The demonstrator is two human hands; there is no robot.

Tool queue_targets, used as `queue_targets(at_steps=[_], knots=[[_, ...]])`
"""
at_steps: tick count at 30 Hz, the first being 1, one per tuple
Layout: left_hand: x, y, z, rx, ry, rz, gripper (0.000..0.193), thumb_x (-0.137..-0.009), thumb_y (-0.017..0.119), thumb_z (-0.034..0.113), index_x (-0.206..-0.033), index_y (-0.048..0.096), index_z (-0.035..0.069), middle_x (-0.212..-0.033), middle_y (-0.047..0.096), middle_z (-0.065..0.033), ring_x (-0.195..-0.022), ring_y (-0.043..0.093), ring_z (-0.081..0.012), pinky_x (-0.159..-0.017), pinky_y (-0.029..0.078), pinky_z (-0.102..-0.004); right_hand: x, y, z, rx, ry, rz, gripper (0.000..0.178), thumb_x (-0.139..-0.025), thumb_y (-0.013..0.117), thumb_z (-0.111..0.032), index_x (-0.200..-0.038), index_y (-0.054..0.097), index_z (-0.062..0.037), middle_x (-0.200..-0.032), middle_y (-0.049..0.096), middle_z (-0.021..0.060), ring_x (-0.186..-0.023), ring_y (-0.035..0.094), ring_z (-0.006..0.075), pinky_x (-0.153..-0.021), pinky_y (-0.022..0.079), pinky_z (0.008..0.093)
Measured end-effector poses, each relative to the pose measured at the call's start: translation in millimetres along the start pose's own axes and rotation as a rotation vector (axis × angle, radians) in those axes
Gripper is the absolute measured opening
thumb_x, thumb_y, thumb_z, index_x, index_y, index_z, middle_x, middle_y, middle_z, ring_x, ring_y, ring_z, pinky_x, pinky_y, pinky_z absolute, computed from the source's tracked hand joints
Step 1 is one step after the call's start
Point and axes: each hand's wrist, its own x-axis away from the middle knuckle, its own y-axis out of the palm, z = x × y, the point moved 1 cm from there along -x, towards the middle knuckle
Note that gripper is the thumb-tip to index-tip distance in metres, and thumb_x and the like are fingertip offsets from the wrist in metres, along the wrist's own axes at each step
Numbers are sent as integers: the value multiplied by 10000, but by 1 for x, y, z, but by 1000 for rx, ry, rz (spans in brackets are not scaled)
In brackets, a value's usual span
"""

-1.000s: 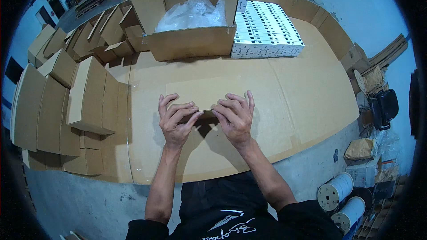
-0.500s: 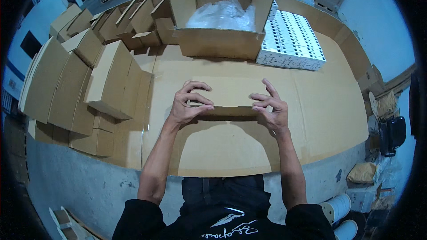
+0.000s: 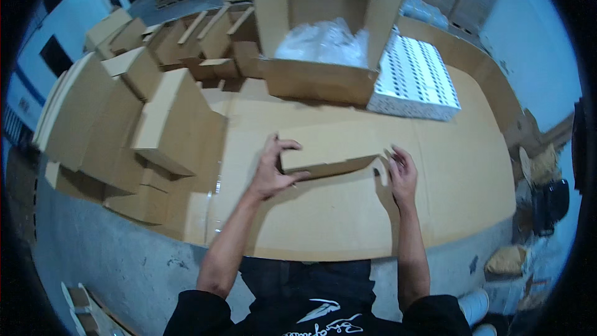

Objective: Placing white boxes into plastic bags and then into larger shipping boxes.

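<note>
A small brown cardboard box [image 3: 336, 167] lies in front of me on the cardboard-covered table, its near side slanting up to the right. My left hand [image 3: 273, 168] grips its left end, with the thumb along the near side and the fingers bent over the far part. At the right end, my right hand [image 3: 403, 174] has its bent fingers against the corner, beside a curved bit of board. What lies inside the box is hidden.
Folded cardboard boxes [image 3: 174, 118] crowd the table's left side. A large open carton [image 3: 323, 81] holding clear plastic bags [image 3: 326, 43] stands at the back, next to a block of white patterned small boxes [image 3: 416, 81]. A cardboard wall [image 3: 472, 50] edges the table's far right.
The view has shifted, and the box now looks slanted rather than level. My right hand has turned more upright and moved to the box's right end. My left hand keeps its grip.
</note>
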Motion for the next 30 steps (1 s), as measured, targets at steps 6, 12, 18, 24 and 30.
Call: queue_targets(at_steps=[6,12,18,24,30], knots=[[31,-29,20,-213,56,205,613,-666,950,261,-1146,600,111,-1154,640,-101,-1249,503,-394,-1147,342,-535,2,-7,14,2,7,-61,346,-979,594,-8,-1322,565,31,-1231,638,114,-1162,615,200,-990,518,314],[37,-102,86,-290,107,509,608,-694,937,279,-1155,587,93,-1137,627,-101,-1223,519,-356,-1161,317,-531,-1,-1,9,50,19,-20,266,-1003,552,-21,-1262,593,23,-1188,639,116,-1118,622,180,-953,516,300],[23,-168,117,-577,151,839,611,-727,910,269,-1192,567,67,-1198,593,-119,-1262,498,-359,-1173,315,-522,-4,-2,21,96,-66,2,218,-1003,552,-22,-1211,605,18,-1160,637,114,-1024,627,158,-901,524,280],[19,-210,113,-722,166,1123,562,-729,904,174,-1183,592,68,-1165,601,-97,-1158,533,-310,-1012,421,-449,-6,3,18,85,-43,43,194,-1002,558,-26,-1184,604,25,-1137,649,115,-1011,635,159,-886,530,277],[16,-218,96,-806,28,1169,583,-749,892,181,-1235,581,97,-1216,586,-115,-1165,527,-330,-992,432,-457,-6,3,18,95,-65,55,183,-998,573,-22,-1170,602,32,-1122,663,112,-990,647,156,-874,540,283]])
